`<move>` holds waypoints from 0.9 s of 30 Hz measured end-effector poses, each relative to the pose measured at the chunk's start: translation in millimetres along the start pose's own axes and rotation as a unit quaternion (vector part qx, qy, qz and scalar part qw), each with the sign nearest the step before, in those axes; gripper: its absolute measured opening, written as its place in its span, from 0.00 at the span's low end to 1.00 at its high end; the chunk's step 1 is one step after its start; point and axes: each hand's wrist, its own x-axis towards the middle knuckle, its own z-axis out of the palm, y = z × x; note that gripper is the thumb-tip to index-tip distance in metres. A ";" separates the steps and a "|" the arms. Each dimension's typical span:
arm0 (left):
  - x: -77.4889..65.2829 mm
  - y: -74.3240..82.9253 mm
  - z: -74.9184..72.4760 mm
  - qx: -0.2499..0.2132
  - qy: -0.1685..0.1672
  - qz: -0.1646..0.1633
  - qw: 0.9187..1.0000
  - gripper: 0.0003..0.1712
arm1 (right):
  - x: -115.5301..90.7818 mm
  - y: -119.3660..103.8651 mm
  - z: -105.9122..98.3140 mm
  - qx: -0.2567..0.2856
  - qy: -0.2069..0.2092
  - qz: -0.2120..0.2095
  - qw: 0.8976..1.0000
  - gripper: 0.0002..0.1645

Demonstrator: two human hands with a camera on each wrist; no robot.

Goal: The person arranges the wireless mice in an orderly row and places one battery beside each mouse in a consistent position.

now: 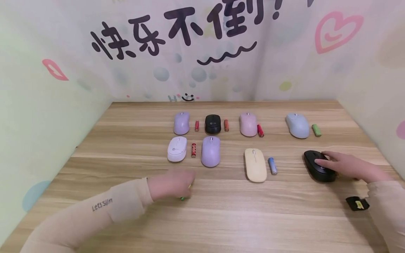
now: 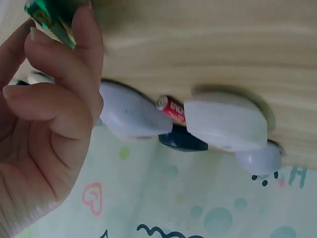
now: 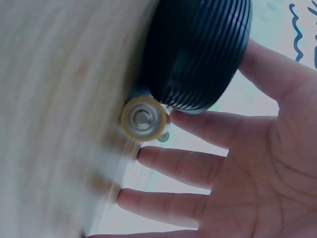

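Observation:
My left hand (image 1: 172, 183), blurred in the head view, is over the table in front of the white mouse (image 1: 177, 149). Its fingertips pinch a green and gold battery (image 2: 47, 20), partly cut off at the top of the left wrist view. On the right, my right hand (image 1: 345, 164) holds a black mouse (image 1: 316, 165) on the table between thumb and index finger. Its other fingers are stretched out. Close against the mouse's ribbed end, near the index fingertip, lies a battery (image 3: 143, 119) seen end-on.
Behind stand two purple mice (image 1: 181, 123) (image 1: 210, 151), a small black mouse (image 1: 213, 124), a pink mouse (image 1: 248, 124) and a blue mouse (image 1: 298, 125), most with batteries alongside. A cream mouse (image 1: 255, 165) lies beside a blue battery (image 1: 272, 166). A black piece (image 1: 357, 203) lies near the right sleeve.

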 end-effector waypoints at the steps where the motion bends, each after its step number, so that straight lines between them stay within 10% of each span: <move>1: -1.8 1.0 3.4 0.000 0.004 0.003 1.000 0.12 | 0.1 0.0 0.3 0.001 -0.001 0.001 1.000 0.48; 10: -10.4 -0.5 16.8 0.006 0.054 0.042 0.998 0.07 | 0.1 -3.0 2.7 0.013 0.005 -0.003 1.000 0.47; 27: -8.3 0.1 16.9 -0.016 0.051 0.039 0.998 0.07 | -0.1 -0.3 1.2 0.006 0.008 -0.006 1.000 0.47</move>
